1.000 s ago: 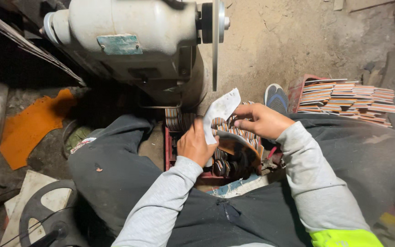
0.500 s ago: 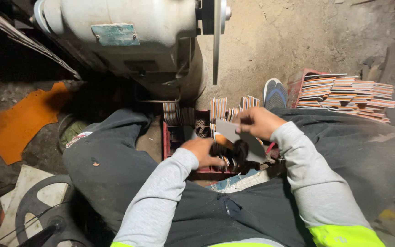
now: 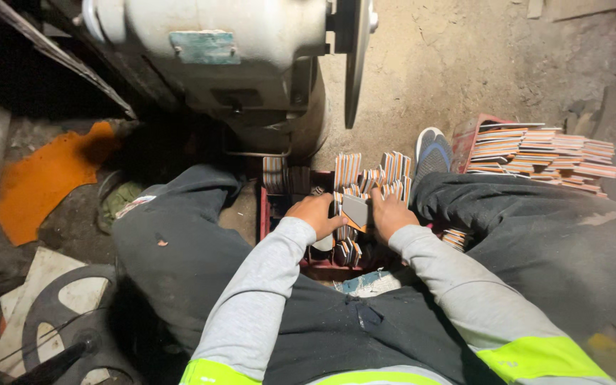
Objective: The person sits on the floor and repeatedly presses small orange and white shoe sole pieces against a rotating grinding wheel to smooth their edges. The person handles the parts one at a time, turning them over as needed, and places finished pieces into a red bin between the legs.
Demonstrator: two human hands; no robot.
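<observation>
Down between the person's knees sits a red crate [image 3: 279, 214], and everything else can be placed from it. Both hands are over its middle: the left hand [image 3: 315, 214] and the right hand [image 3: 392, 215] are closed together on a small grey tile [image 3: 356, 209], fingers curled round its edges, with the tile held tilted just above the crate's contents. Inside the crate stand striped pieces [image 3: 372, 175] on edge, packed in rows toward its far side. Beyond the crate rises a pale grinder [image 3: 215, 43], its thin disc [image 3: 356, 57] hanging above the crate's far right corner. Right of the crate, past a blue shoe [image 3: 433, 151], lies a stack [image 3: 543, 153] of the same striped pieces on the dirt floor. Left of the crate, past the knee, lies an orange sheet [image 3: 44, 178]. Nearer the person on that side rests a black wheel [image 3: 73, 324].
</observation>
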